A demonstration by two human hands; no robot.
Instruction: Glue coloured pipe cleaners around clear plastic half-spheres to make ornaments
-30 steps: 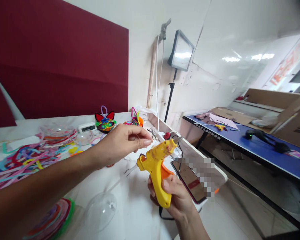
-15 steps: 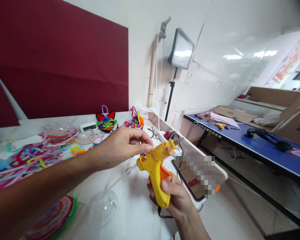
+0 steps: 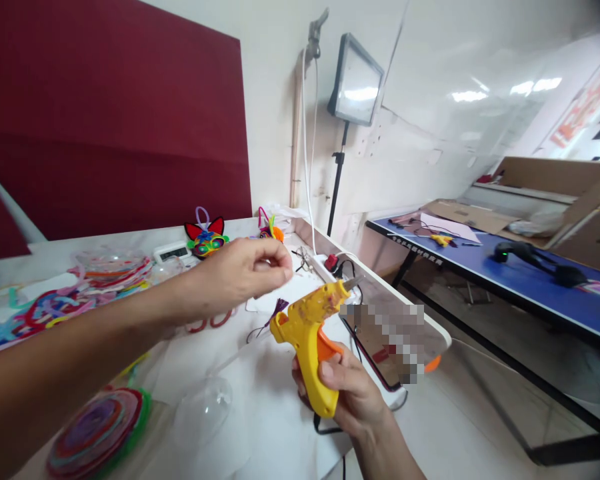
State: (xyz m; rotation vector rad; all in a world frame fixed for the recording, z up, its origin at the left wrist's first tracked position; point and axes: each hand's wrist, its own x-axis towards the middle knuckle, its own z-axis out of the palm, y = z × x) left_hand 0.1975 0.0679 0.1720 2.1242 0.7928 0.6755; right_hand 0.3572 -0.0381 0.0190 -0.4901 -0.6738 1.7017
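Observation:
My right hand [image 3: 343,387] is wrapped round the handle of a yellow glue gun [image 3: 305,333], whose orange trigger faces forward and whose metal nozzle points up and right. A clear glue stick [image 3: 240,353] sticks out of its rear end. Above the gun hovers my left hand [image 3: 245,270], apart from it, thumb and forefinger brought together. Whether a small thing sits in that pinch cannot be made out. A clear plastic dome [image 3: 203,410] lies on the white table below the gun. Left of it is a coiled pipe-cleaner disc [image 3: 100,433] edged in green.
Loose pipe cleaners [image 3: 45,307] cover the table's left side. Behind stand a colourful cat mask [image 3: 207,240] and a small digital timer [image 3: 173,253]. Red-handled scissors [image 3: 210,322] lie under my left forearm. A phone [image 3: 375,347] and a power strip [image 3: 327,267] line the right edge.
My left hand has come off the top of the glue gun, moving up and left. The gun stays in my right hand. The view has shifted slightly.

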